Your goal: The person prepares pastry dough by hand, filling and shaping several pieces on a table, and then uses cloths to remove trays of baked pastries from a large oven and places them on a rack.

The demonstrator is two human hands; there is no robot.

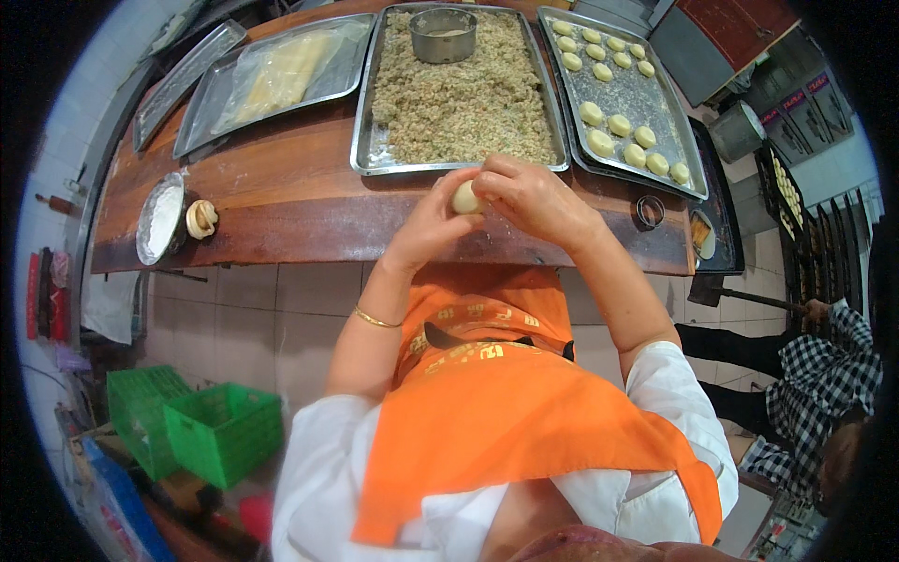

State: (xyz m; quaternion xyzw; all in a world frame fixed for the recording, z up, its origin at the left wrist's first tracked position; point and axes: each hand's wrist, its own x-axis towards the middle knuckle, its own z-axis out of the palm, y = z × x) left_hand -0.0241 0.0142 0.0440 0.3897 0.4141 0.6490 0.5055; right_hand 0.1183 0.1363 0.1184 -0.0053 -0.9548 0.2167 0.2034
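Over the front of a wooden table [300,211], my left hand [434,214] holds a round pale dough ball [465,198] between thumb and fingers. My right hand [524,195] presses its curled fingers on the same ball from the right. Just beyond my hands lies a metal tray of crumbly filling [459,117], with a metal ring [443,36] standing on it. To the right, a floured tray [646,103] holds several small dough rounds [618,125].
Left lie a tray with a wrapped pale sheet [281,75], a bowl of white powder [167,220] and a pastry [201,220]. A small ring [649,212] sits at right. Green crates [220,431] stand low left. A co-worker [815,393] holds a long handle beside dark racks [838,262].
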